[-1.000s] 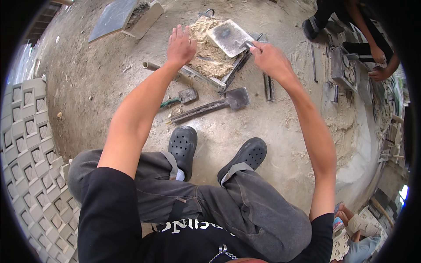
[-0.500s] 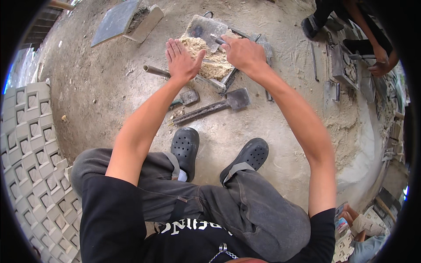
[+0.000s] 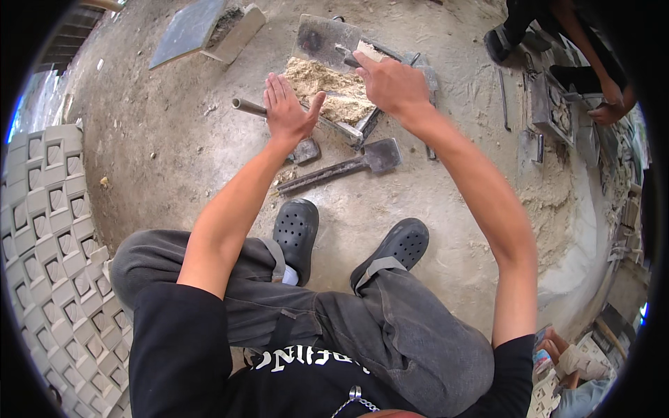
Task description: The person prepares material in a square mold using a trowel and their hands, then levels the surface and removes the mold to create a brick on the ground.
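Observation:
Held in my right hand (image 3: 397,85) is a trowel by its short handle; its broad flat metal blade (image 3: 322,38) lies just past the far side of a mound of damp, sandy mix (image 3: 317,80). The mix heaps over a metal mould frame (image 3: 354,131), whose near corner shows. At the mound's left edge, my left hand (image 3: 288,115) is open, fingers straight and thumb spread, holding nothing. Beside that hand a pipe-like handle (image 3: 249,106) sticks out to the left. My right hand hides part of the frame's right side.
A flat-headed metal tool (image 3: 380,156) and a small dark block-shaped tool (image 3: 304,151) lie before my feet. Far left stands a slab-topped block (image 3: 187,33). Stacked patterned blocks (image 3: 52,230) line the left. A co-worker's hand (image 3: 608,110) is beside another mould (image 3: 552,108) at right.
The trowel blade has shifted off the mix to the far side, and its face shows darker. More of the mound is exposed. My left hand stays open at the mound's left.

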The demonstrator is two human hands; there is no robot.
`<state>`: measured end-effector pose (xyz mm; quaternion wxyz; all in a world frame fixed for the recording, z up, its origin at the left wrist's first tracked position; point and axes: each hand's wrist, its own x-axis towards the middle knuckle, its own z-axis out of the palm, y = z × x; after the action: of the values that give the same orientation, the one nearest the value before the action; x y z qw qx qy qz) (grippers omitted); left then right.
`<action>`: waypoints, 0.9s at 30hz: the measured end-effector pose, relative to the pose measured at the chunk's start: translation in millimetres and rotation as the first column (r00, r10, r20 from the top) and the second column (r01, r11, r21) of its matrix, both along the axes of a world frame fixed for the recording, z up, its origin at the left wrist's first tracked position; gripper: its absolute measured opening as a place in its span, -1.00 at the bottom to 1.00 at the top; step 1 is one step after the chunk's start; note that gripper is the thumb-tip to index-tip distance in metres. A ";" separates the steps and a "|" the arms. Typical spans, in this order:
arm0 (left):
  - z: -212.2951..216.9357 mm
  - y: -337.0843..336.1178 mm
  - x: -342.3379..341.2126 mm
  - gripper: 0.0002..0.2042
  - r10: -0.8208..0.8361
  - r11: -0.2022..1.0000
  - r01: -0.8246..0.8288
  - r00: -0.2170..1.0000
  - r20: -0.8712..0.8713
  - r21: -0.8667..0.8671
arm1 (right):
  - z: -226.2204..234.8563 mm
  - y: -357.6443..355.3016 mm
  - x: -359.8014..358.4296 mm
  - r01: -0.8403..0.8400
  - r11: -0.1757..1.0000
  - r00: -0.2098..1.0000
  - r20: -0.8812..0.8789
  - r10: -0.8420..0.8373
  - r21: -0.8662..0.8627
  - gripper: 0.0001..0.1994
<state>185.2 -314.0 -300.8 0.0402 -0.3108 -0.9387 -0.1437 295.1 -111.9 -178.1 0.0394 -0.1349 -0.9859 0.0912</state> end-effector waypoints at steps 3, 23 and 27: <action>5.2 8.5 7.9 0.07 0.101 0.987 -0.114 0.988 0.114 0.115 | 6.4 -17.1 -2.2 0.042 0.996 0.993 0.109 -0.034 -0.073 -0.60; -8.2 19.0 -19.9 -0.17 -0.097 0.994 0.092 0.992 0.085 0.054 | 33.4 31.9 24.0 0.325 0.942 0.945 0.064 -0.320 -0.079 -0.61; -3.3 42.0 -21.2 -0.15 -0.187 0.982 0.190 0.979 0.085 -0.022 | 22.2 68.6 53.4 0.462 0.876 0.881 -0.044 -0.471 -0.139 -0.59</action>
<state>164.0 -272.0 -304.1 -0.0169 -0.3927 -0.9079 -0.1455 348.5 -43.3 -155.9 0.0893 -0.3671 -0.9144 0.1453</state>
